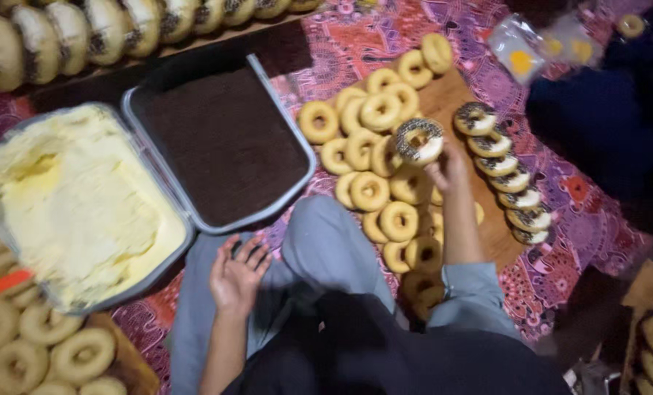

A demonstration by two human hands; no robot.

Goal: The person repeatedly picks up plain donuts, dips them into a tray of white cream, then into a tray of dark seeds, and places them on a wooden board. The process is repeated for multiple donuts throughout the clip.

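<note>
Grey trouser knees (326,249) are seen nearest, with the left hand (237,276) resting open on one, fingers spread and holding nothing. Further out, the right hand (449,170) is closed on a chocolate-sprinkled donut (419,140), held above the plain donuts (374,157) piled on the wooden board (498,234), beside a row of finished sprinkled donuts (508,179). Judged soft, light and easily smeared, it is best gripped by its bare underside and rim. Clear plastic packets (542,45) with yellow patches lie at the upper right on the patterned cloth (356,44). Trays of cream (78,205) and chocolate sprinkles (220,143) sit to the left.
</note>
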